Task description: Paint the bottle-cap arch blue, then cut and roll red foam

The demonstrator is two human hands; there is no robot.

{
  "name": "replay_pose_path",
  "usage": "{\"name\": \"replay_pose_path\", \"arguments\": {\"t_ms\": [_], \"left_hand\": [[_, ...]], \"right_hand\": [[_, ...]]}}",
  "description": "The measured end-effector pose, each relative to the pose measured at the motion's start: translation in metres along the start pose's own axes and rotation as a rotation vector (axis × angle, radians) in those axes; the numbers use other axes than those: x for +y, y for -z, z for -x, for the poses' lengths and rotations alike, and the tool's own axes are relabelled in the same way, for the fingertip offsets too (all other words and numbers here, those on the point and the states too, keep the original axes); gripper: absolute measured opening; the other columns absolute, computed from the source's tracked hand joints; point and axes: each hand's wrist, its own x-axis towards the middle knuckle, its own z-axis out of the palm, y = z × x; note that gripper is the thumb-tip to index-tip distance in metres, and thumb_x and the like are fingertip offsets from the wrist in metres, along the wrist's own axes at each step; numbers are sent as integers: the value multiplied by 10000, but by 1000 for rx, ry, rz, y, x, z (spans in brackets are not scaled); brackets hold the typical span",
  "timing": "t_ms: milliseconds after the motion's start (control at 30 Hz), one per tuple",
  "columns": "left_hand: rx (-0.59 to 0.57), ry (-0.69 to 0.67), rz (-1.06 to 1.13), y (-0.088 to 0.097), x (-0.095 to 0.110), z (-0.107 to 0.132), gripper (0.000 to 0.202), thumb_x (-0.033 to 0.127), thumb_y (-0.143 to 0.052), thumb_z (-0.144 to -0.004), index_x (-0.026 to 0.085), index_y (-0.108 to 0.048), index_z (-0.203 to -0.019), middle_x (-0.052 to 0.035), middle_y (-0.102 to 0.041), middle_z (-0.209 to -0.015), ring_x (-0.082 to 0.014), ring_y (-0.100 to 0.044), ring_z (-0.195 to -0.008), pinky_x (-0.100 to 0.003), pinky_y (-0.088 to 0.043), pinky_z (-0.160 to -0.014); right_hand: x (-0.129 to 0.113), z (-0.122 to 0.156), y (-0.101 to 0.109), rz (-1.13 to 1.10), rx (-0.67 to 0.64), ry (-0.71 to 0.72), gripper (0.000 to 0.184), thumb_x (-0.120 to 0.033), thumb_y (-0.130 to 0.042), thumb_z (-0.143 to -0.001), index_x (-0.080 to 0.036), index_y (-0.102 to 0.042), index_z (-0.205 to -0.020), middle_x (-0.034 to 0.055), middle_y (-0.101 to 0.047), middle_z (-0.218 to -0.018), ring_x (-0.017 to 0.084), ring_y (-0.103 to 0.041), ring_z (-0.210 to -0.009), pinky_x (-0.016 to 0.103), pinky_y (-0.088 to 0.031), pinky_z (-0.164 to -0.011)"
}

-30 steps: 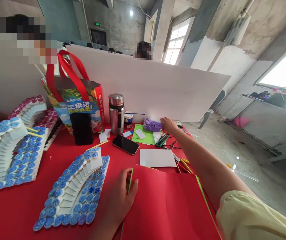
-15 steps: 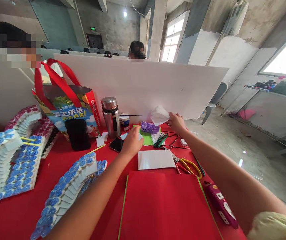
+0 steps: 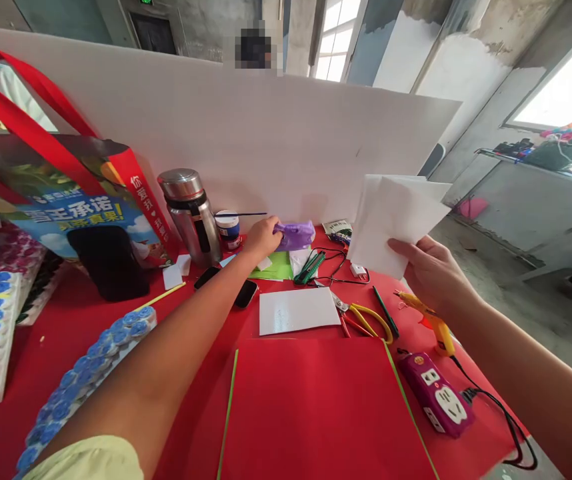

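**A:** Since half a second ago, the right hand (image 3: 433, 273) has drawn back from the board (image 3: 246, 127) toward the body and taken the tissue (image 3: 396, 217) with it. The left hand (image 3: 261, 237) has gone forward from the card (image 3: 299, 310) to the pack (image 3: 297, 235).

**B:** Grips?

**A:** Right hand: thumb and fingers pinch the tissue's lower edge. The sheet is held up in the air, partly folded, above the glue gun (image 3: 423, 313). Left hand: fingers curled round the pack's near end. The pack lies on the table (image 3: 91, 320) at the foot of the board, just beside the green paper (image 3: 279, 267).

**B:** Are the tissue and pack joined?

**A:** No, they are well apart.

**B:** Which step is this?

**A:** My judgement is that one sheet is out and free. I cannot tell whether the left hand is steadying the pack or picking it up.

**B:** What does the next move call for?

**A:** If the tissue is set down, it needs to stay clear of the glue gun and the power strip (image 3: 436, 393) under the right wrist. The left forearm lies over the phone (image 3: 249, 292), so drawing it back calls for a lift, not a drag.

**B:** And further out?

**A:** The jar (image 3: 227, 228) and flask (image 3: 189, 213) are left of the pack, and the bag (image 3: 66, 193) is beyond them. The cutters (image 3: 366, 317) lie between the card and the glue gun. The red sheet (image 3: 326, 400) is nearest the body.
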Motion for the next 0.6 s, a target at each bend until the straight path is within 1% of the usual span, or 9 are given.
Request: {"name": "replay_pose_path", "arguments": {"t_ms": [100, 200, 267, 367, 433, 467, 500, 533, 600], "left_hand": [[-46, 74, 49, -4, 2, -15, 199, 282, -562, -914, 174, -656, -1052, -63, -736, -996, -210, -677, -926, -318, -514, -851], [-105, 153, 71, -19, -4, -23, 212, 315, -583, -915, 152, -660, -1027, -72, -752, -956, -197, -688, -848, -296, -524, -774], [-98, 181, 65, -28, -10, -22, 288, 359, -524, -956, 129, -645, -1082, -122, -743, -1055, -220, -692, -929, -320, -526, -816], [-57, 163, 37, -34, -13, -11, 487, 455, -389, -1008, 64, -597, -1210, -227, -665, -1242, -287, -634, -1150, -396, -485, -964], [-33, 116, 12, -33, -10, 1, 574, 503, -410, -993, 34, -557, -1290, -265, -585, -1357, -325, -533, -1302, -435, -405, -1078], [-19, 78, -5, -32, -7, 8, 607, 513, -449, -976, 37, -521, -1346, -265, -530, -1427, -331, -464, -1372, -442, -352, -1130], [-12, 33, -20, -31, -3, 16, 636, 515, -498, -955, 64, -481, -1403, -240, -469, -1498, -319, -393, -1431, -428, -303, -1170], [-8, -40, -41, -31, 0, 23, 640, 501, -532, -942, 112, -455, -1446, -192, -414, -1557, -293, -332, -1472, -404, -260, -1200], [-55, -336, -223, -35, 4, 36, 617, 463, -482, -972, 154, -410, -1501, -145, -334, -1619, -297, -236, -1519, -447, -200, -1228]], "right_hand": [[3, 0, 4, -139, 50, -115, 302, -320, -796, -752, -222, -717, -1027, 37, -718, -986, 167, -635, -823, 310, -525, -715], [5, 1, 2, -165, 88, -114, 267, -304, -801, -739, -205, -718, -974, 30, -716, -950, 162, -638, -814, 303, -530, -721], [7, 3, 1, -136, 68, -108, 264, -330, -789, -749, -212, -714, -972, 23, -711, -917, 170, -640, -804, 315, -543, -719], [12, 7, 3, -73, 33, -95, 281, -375, -777, -755, -235, -703, -987, 13, -693, -865, 197, -647, -813, 341, -565, -709], [17, 8, 5, -47, 20, -79, 283, -391, -774, -757, -244, -693, -984, 13, -685, -855, 205, -649, -817, 344, -569, -694], [20, 8, 6, -40, 13, -75, 282, -395, -771, -761, -245, -689, -985, 15, -685, -864, 204, -648, -812, 340, -567, -684], [23, 7, 6, -38, 9, -72, 279, -397, -765, -768, -244, -685, -987, 17, -685, -879, 200, -646, -803, 335, -562, -671], [25, 6, 5, -39, 6, -73, 276, -397, -758, -774, -242, -682, -991, 19, -685, -897, 195, -642, -795, 328, -556, -659], [28, 1, 0, -34, 10, -63, 273, -389, -741, -788, -236, -677, -1005, 21, -681, -925, 183, -629, -785, 311, -540, -640]]}}
